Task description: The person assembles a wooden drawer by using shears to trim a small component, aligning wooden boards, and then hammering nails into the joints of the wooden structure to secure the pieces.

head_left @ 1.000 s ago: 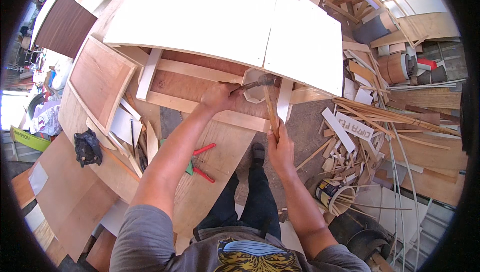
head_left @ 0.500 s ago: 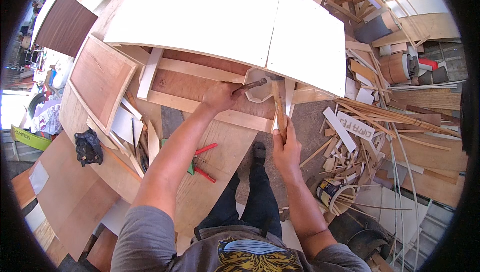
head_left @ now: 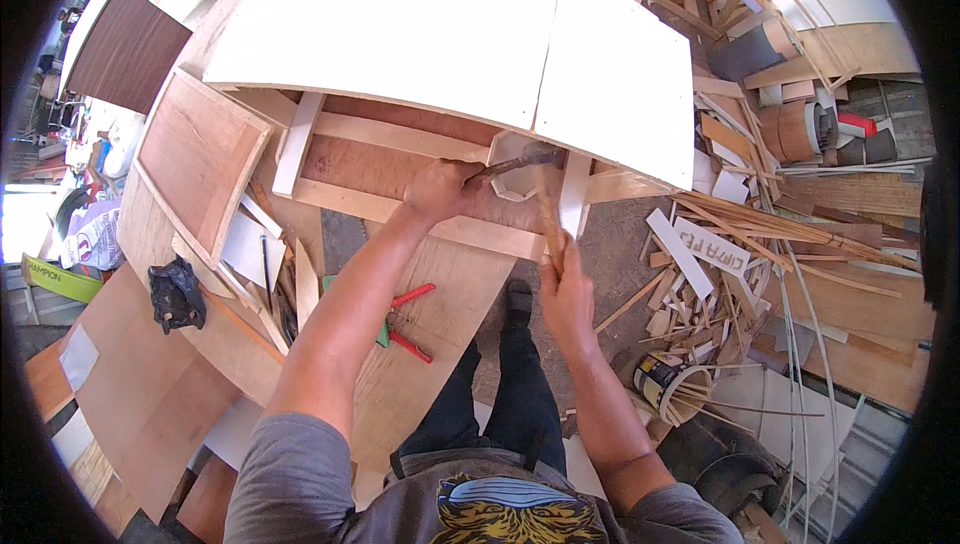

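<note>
**Hammer meeting chisel on the wooden frame**

Hammer (head_left: 545, 199) is sitting in our right hand (head_left: 565, 279), fingers closed round its wooden handle. We are clenching our left hand (head_left: 440, 189) on a chisel (head_left: 500, 168), its tip touching the hammer head beneath the white panel (head_left: 420, 24).

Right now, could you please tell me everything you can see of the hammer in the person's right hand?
The hammer has a long, pale wooden handle and a dark metal head. The right hand grips the handle at its lower end, so the shaft runs up and away from the person, nearly straight. The head sits at the edge of the white panel, over a small white piece, beside the thin dark tool that the left hand holds against it. Whether the head touches that tool is unclear.
</note>
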Available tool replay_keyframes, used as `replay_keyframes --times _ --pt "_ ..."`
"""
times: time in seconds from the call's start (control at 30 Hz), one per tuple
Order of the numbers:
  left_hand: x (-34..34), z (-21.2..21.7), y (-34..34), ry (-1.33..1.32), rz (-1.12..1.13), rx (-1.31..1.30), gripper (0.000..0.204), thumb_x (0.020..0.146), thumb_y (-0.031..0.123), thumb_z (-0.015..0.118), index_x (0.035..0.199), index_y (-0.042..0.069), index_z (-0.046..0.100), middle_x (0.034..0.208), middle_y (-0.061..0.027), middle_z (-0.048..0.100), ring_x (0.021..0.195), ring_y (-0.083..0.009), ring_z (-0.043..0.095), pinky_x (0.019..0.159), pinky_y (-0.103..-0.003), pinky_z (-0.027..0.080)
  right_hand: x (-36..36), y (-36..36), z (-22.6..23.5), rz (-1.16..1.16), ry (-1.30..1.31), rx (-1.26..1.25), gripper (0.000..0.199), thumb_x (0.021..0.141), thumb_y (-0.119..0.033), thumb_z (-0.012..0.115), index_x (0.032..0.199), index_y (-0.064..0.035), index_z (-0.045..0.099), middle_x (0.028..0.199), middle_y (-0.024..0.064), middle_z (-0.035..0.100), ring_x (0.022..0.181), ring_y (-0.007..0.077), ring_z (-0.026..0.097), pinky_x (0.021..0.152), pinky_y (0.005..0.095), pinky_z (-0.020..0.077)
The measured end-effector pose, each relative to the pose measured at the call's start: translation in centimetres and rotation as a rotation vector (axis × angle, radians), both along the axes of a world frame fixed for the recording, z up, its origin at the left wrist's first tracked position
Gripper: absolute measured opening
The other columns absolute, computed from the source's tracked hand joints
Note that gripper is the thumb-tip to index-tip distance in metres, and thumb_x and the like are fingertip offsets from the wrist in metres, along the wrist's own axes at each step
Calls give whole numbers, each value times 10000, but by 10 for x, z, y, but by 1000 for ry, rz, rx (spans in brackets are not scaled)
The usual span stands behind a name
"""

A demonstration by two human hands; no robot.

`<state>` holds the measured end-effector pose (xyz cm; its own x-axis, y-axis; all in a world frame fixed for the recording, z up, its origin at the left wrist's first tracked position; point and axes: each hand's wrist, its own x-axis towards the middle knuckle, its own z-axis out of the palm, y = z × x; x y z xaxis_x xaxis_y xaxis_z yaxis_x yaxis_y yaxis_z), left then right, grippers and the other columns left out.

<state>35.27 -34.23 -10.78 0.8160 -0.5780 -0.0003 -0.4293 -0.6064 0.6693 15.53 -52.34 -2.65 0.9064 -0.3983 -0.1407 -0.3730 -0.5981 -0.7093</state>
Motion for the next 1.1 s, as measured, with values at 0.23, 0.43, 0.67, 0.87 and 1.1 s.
replay_keyframes --times 0.23,0.43,0.67,0.87,1.1 --pt "-1 -3 3 -19 17 2 234 945 303 646 1077 142 752 882 -172 725 801 -385 703 715 -508 565 -6 2 6 -8 -65 49 514 1029 -228 561 1477 -24 413 1074 334 676 983 498 675 773 536 560" --pt "-1 -1 1 23 25 16 243 919 269 679 1105 133 755 901 -183 724 817 -380 706 720 -486 566 0 2 -5 14 125 -23 528 1027 -236 566 1481 -15 411 1093 325 677 1007 487 677 791 523 563" --pt "0 -3 5 -35 8 -2 248 904 213 655 1112 115 747 887 -187 720 823 -393 702 728 -498 565 -9 8 5 -15 -98 -1 505 1015 -191 589 1471 -31 444 1047 326 680 983 471 693 765 486 554" --pt "6 4 -3 39 -49 82 255 905 217 649 1119 107 734 883 -197 719 814 -408 696 734 -522 556 -11 -4 -3 10 82 -69 510 1020 -192 586 1483 -37 439 983 280 702 871 352 749 743 424 558" --pt "12 -12 7 -24 -107 4 253 896 199 666 1111 81 732 893 -199 717 801 -397 696 714 -512 542 -26 3 15 -46 -81 2 501 996 -206 617 1433 -6 476 1113 286 690 993 444 702 790 479 569"
